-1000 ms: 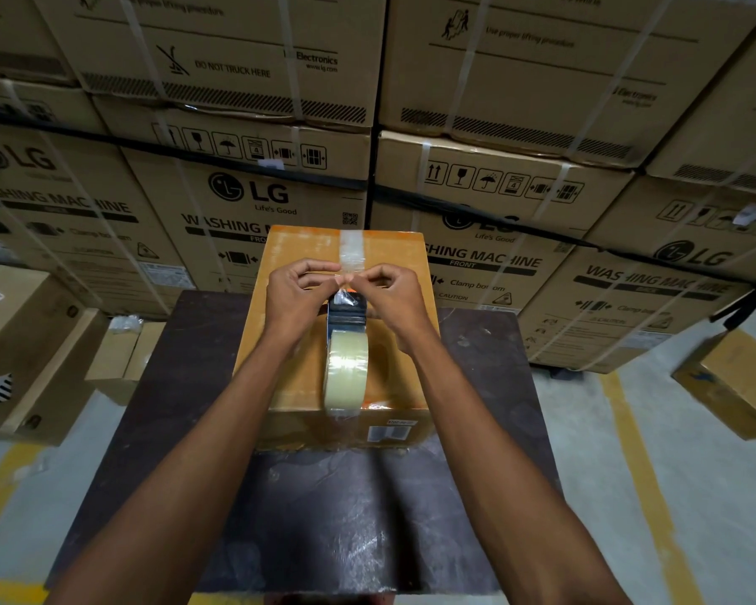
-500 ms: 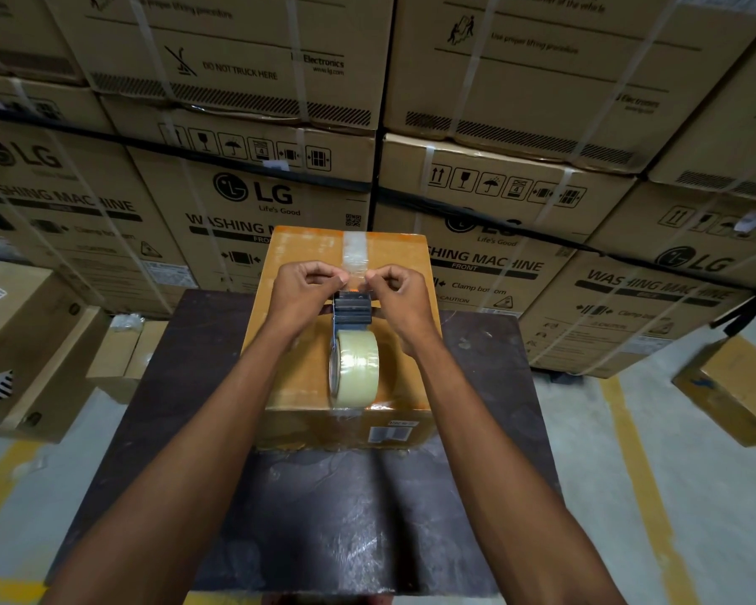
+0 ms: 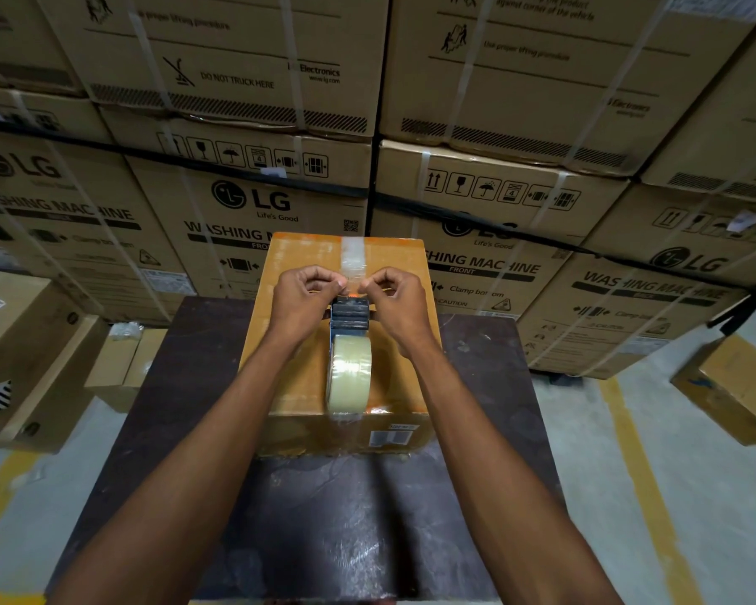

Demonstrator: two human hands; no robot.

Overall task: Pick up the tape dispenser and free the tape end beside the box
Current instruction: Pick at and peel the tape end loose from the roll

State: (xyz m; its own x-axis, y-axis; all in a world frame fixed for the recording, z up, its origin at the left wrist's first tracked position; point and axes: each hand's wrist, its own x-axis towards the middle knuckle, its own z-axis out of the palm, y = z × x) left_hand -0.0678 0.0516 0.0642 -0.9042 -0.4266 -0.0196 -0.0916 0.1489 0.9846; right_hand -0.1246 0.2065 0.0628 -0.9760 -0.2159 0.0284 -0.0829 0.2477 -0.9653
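A tan cardboard box (image 3: 289, 351) lies on a dark table (image 3: 184, 430), with a strip of clear tape (image 3: 353, 257) on its far end. Above its top I hold a tape dispenser (image 3: 350, 318), a dark frame with a pale clear roll (image 3: 349, 377) pointing toward me. My left hand (image 3: 304, 299) and my right hand (image 3: 396, 301) grip the dispenser's far end from either side. Thumbs and forefingers pinch at the tape end near the blade. The loose tape end itself is hard to make out between my fingertips.
Stacked washing machine cartons (image 3: 245, 203) form a wall just behind the table. Smaller cartons (image 3: 27, 355) sit on the floor at the left, and another box (image 3: 734, 386) lies on the floor at the right. Yellow floor lines (image 3: 642, 473) run past the table.
The dispenser has turned slightly, so more of the roll's side shows than one second ago. Both hands stay pinched at its far end and have barely shifted.
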